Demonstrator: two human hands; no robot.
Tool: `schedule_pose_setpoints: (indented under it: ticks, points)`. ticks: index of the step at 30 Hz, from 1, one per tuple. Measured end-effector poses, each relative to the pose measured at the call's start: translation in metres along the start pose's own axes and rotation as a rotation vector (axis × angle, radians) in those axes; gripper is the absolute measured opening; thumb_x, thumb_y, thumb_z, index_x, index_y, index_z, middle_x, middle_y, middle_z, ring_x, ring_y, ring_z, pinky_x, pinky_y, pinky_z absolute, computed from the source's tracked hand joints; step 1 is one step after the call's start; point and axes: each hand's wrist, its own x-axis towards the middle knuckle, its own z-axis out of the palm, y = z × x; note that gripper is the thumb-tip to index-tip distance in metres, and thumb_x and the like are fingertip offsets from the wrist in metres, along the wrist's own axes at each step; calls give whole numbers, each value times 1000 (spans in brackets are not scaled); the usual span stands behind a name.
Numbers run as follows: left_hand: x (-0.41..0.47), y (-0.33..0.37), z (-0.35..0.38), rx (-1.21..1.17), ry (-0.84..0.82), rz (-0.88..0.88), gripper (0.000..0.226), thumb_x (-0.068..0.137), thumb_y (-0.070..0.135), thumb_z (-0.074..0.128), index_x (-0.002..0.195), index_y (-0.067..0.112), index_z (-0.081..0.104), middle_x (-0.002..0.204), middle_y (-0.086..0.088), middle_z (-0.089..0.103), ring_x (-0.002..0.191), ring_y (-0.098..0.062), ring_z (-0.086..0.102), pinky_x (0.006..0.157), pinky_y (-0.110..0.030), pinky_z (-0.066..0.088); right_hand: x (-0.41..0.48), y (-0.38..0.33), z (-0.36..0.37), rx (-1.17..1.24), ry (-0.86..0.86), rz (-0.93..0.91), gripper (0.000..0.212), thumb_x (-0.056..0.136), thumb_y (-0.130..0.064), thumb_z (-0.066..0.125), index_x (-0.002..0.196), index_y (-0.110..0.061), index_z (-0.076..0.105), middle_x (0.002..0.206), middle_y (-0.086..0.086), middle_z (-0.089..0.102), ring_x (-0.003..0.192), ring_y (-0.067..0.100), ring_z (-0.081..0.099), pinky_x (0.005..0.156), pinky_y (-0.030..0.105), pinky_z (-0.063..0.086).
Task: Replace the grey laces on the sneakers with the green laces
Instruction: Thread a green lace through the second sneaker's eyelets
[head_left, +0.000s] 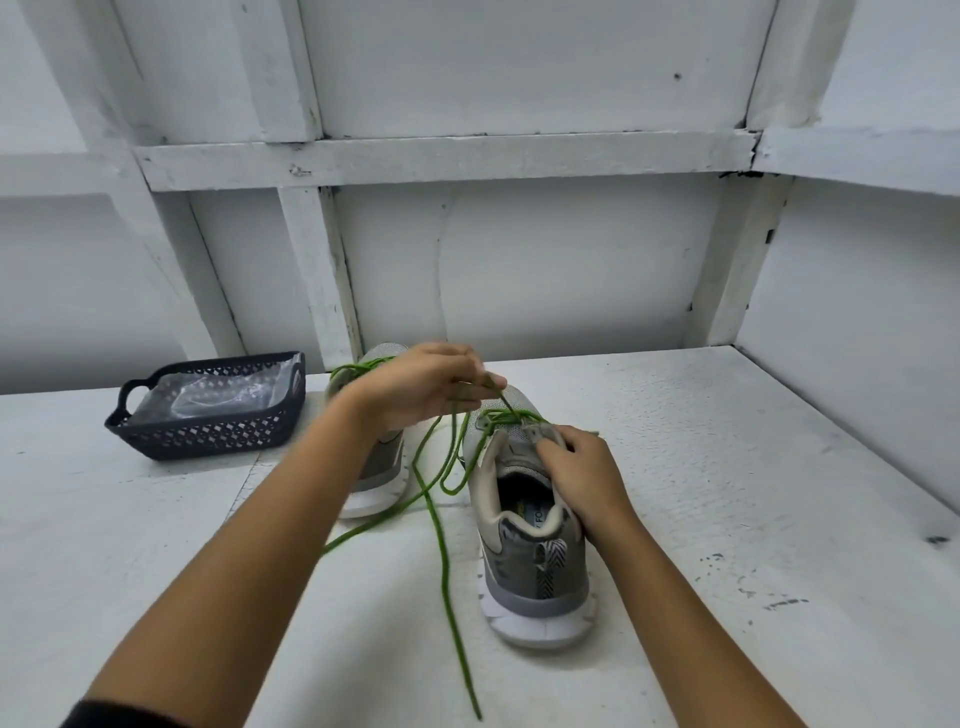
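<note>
Two grey sneakers stand on the white table, heels toward me. The near right sneaker (530, 551) has a green lace (441, 525) threaded through its upper eyelets, with long loose ends trailing over the table toward me. My right hand (582, 473) grips that sneaker's tongue and collar. My left hand (426, 384) is raised just above the shoe's front and pinches a taut strand of the green lace. The left sneaker (379, 467) stands behind my left wrist, partly hidden, with green lace showing at its front.
A dark blue perforated basket (208, 431) with clear plastic inside stands at the table's back left. White panelled walls close off the back and the right side. The table (727, 467) has chipped paint marks at the right.
</note>
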Motion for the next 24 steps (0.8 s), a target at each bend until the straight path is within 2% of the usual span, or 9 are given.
schedule_pose_setpoints:
  ticks: [4,7,12,14,15,17,18,20,24]
  points:
    - [-35,10,-32,-319,-296,103,6,85,10,65,82,6,61,103,-29,66,98,-38,67,85,-40,56,0,1,0,-3,1,-9,21,89,-19,55,78,-2,60,79,19,62,70,18,51,65,30,39]
    - [-55,19,-48,-631,-634,171,17,99,-3,32,105,-8,48,106,-41,55,107,-55,55,93,-56,48,1,1,0,-1,4,-9,21,89,-20,55,77,-3,61,80,20,62,70,18,51,64,30,39]
    - [-61,31,-46,-480,-841,186,18,100,4,36,108,-7,48,96,-31,63,91,-42,67,80,-43,57,3,5,1,-16,3,-7,26,88,-24,55,82,1,60,86,24,62,70,18,50,64,31,39]
    - [-54,33,-35,-273,-702,85,26,98,22,48,106,-1,57,91,-20,67,77,-30,70,66,-34,59,3,5,2,-17,1,-12,26,88,-23,55,80,1,59,82,23,61,69,17,49,64,31,39]
    - [-48,34,-28,-110,-538,32,27,93,30,57,101,5,63,85,-12,68,71,-23,70,61,-30,58,3,5,2,-13,1,-16,26,88,-23,56,80,2,58,81,24,60,69,17,49,64,31,38]
    - [-27,34,-7,267,-183,-52,21,89,29,62,97,10,66,80,-4,64,67,-15,64,58,-25,55,3,5,2,-13,3,-18,25,89,-22,55,79,2,59,83,25,61,69,17,49,64,30,38]
    - [-16,33,5,462,-89,-111,20,92,26,58,101,9,65,82,-2,61,69,-13,60,59,-24,53,3,4,1,-14,3,-17,24,89,-21,54,78,0,59,83,24,61,69,18,49,64,30,38]
    - [7,30,29,805,-20,-255,22,94,24,52,105,8,62,86,-1,57,75,-13,56,62,-24,52,2,2,1,-15,-3,-17,23,89,-19,53,70,-6,56,73,18,57,67,19,47,63,30,37]
    - [36,14,55,1163,-20,-403,25,89,28,55,73,9,52,74,-4,51,69,-17,52,57,-25,52,-2,-2,0,-35,-6,-28,29,90,-16,51,61,-14,45,62,4,43,61,17,36,58,28,29]
